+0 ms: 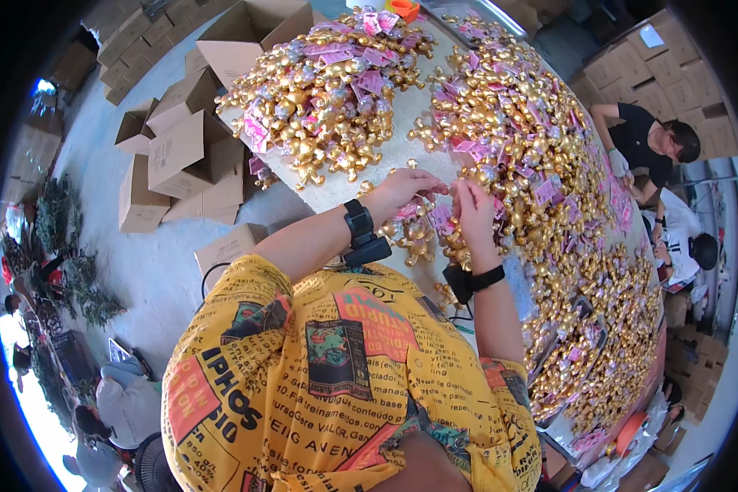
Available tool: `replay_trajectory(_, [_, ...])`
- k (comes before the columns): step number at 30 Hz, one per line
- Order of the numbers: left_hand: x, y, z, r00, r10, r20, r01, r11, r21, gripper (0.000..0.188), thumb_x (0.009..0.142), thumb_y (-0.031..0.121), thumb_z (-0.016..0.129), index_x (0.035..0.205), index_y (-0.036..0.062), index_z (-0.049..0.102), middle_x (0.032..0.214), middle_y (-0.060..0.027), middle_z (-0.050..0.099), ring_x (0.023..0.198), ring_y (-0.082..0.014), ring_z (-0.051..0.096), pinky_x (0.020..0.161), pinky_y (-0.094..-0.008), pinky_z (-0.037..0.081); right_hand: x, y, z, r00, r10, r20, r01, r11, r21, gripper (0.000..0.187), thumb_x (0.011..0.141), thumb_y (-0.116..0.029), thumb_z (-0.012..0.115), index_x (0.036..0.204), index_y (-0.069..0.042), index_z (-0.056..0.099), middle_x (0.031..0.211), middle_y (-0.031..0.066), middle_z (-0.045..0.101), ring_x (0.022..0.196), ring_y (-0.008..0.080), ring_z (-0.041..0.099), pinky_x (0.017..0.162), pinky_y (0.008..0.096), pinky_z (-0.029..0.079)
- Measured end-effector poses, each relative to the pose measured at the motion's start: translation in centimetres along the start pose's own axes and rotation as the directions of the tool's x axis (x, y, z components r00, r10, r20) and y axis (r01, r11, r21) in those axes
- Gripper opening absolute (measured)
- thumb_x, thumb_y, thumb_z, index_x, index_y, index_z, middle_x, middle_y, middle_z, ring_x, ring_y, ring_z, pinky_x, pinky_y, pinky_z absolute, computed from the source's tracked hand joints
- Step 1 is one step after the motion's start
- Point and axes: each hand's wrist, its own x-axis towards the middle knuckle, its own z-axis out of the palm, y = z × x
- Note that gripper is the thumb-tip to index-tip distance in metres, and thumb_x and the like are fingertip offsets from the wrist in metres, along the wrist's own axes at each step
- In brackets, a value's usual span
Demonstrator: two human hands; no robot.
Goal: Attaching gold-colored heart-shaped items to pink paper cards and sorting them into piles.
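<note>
My left hand (pixel 408 190) and my right hand (pixel 473 211) meet over the near edge of the table, fingertips close together. Both are closed in a pinch, and whatever thin thing lies between the fingers is too small to make out. Just below them are shiny gold bear-like figures (pixel 418 243) with a pink tag (pixel 441 218); whether one hangs from my fingers I cannot tell. A large heap of the same gold figures (pixel 328 115), mixed with pink tags, lies beyond my left hand. Another long heap (pixel 541 189) spreads along the right.
Open cardboard boxes (pixel 180 156) stand on the floor to the left. A co-worker in a dark shirt (pixel 652 148) reaches to the table's far right side, near another person in white (pixel 681 238). Stacked cartons (pixel 656 70) rise behind them. An orange item (pixel 403 10) sits at the far edge.
</note>
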Motion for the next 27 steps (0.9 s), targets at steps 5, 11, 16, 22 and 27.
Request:
replay_trajectory(5, [0.1,-0.9,0.3,0.998,-0.011,-0.068,0.009,1.000,-0.027,0.019,0.089,0.017,0.054,0.098,0.0019,0.062,0.088,-0.0043,0.063,0.078,-0.0091,0.058,0.066,-0.0212,0.045,-1.1,1.2,2.0,0.994,0.109,-0.018,-0.107,0.989,0.102,0.017,0.089,-0.010,0.048,0.089,-0.002,0.063,0.060,-0.0040,0.046,0.049,0.0029,0.039,0.043,0.0203,0.029])
replay_trajectory(11, [-0.6,-0.8,-0.2,0.998,-0.051,-0.038,0.046,0.991,-0.127,0.018,0.088,0.017,0.055,0.093,0.0008,0.061,0.085,-0.0062,0.062,0.079,-0.0119,0.058,0.070,-0.0239,0.047,-2.3,-0.8,4.2,0.874,0.385,0.297,-0.475,0.546,0.690,0.030,0.094,-0.016,0.039,0.121,-0.007,0.049,0.057,-0.0018,0.046,0.043,0.0067,0.036,0.038,0.0204,0.027])
replay_trajectory(16, [-0.5,-0.4,0.2,0.997,-0.071,-0.016,0.066,0.976,-0.209,0.014,0.085,0.011,0.052,0.082,0.0010,0.061,0.077,-0.0079,0.060,0.061,-0.0127,0.054,0.061,-0.0258,0.044,-3.0,-0.3,4.8,0.969,0.247,0.020,-0.192,0.695,0.693,0.034,0.094,-0.014,0.041,0.128,-0.009,0.045,0.058,-0.0022,0.044,0.044,0.0039,0.033,0.040,0.0176,0.025])
replay_trajectory(22, [0.0,0.2,-0.1,0.998,0.069,0.002,-0.065,0.923,0.378,0.022,0.077,0.009,0.048,0.059,0.0027,0.059,0.057,-0.0040,0.055,0.053,-0.0102,0.048,0.049,-0.0249,0.036,-2.2,1.6,3.2,0.962,-0.261,-0.083,0.220,0.916,-0.334,0.025,0.088,-0.009,0.050,0.110,-0.004,0.059,0.080,0.0125,0.063,0.065,0.0218,0.059,0.058,0.0290,0.045])
replay_trajectory(27, [0.4,-0.3,0.3,0.997,-0.037,-0.061,0.055,0.947,0.318,0.021,0.075,0.011,0.050,0.058,0.0025,0.059,0.053,-0.0038,0.053,0.048,-0.0099,0.046,0.046,-0.0248,0.035,-2.1,1.5,2.6,0.923,-0.383,-0.039,0.337,0.853,-0.398,0.020,0.086,-0.008,0.052,0.102,0.000,0.061,0.080,0.0134,0.064,0.066,0.0227,0.061,0.061,0.0313,0.047])
